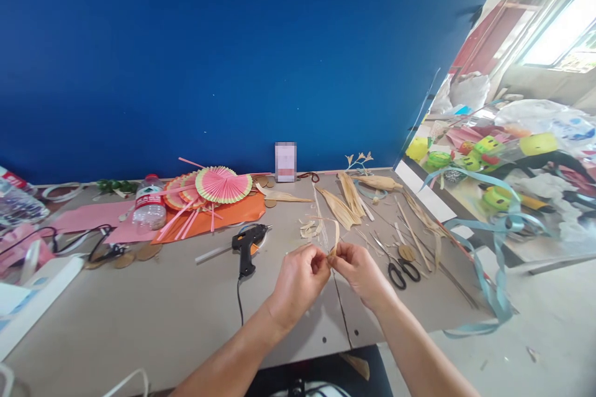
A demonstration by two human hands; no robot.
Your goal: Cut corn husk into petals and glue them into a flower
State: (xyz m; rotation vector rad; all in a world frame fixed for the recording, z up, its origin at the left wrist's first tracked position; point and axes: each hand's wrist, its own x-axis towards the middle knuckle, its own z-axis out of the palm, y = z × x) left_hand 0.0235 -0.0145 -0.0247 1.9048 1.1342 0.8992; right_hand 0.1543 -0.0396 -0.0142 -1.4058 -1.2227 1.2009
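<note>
Because the left hand [302, 276] and right hand [361, 270] pinch the thin, pale strip [336, 236] between their fingertips, to the right of the glue gun [246, 248], I'd worry that 1 uneven tug could split it.

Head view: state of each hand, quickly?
Left hand: closed, fingertips against the right's; what it pinches is hidden.
Right hand: closed, pinching a pale strip.
</note>
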